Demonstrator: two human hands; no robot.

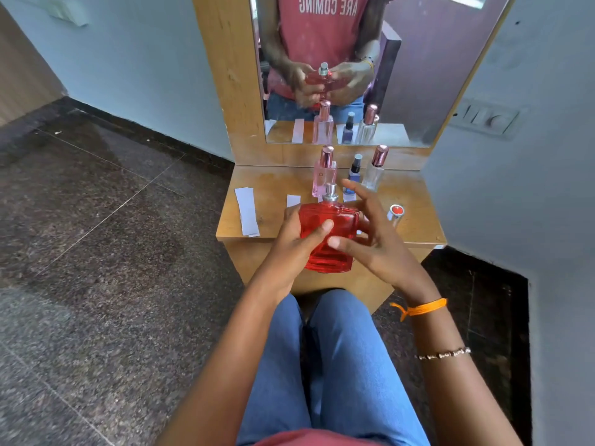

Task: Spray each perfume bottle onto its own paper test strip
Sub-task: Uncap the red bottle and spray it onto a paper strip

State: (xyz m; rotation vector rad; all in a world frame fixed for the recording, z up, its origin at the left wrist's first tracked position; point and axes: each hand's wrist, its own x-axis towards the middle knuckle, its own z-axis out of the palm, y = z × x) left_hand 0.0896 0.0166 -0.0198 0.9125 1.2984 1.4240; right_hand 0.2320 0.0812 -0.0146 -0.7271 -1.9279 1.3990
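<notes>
red glass perfume bottle (328, 236) held upright above the front edge of the wooden dressing table (273, 188), silver spray nozzle (331, 192) bare at the top; gripped by the left hand (297, 243), thumb laid across the front face and fingers curled round the left side; touched on the right side by the right hand (370, 239), thumb resting on the lower front of the glass, fingers spread and nearly straight, reaching past the bottle's shoulder; cannot tell whether those fingers press the back of it; red-topped silver cap (396, 214) lying on the table just right of the hands, apart from the bottle.

further back on the same table, standing in a row near the mirror (418, 91): a pink bottle (324, 175) with a rose-gold cap, a small blue bottle (353, 175) with a dark sprayer, a clear bottle (375, 170) with a rose-gold cap; white paper strips (247, 211) lying flat at the left of the table, another strip (293, 200) just behind the left hand, partly hidden; more paper under the blue bottle, mostly covered.

orange thread (421, 308) and a beaded bracelet (444, 353) on the right wrist; blue jeans (338, 365) below; dark speckled stone floor (96, 220) to the left.
</notes>
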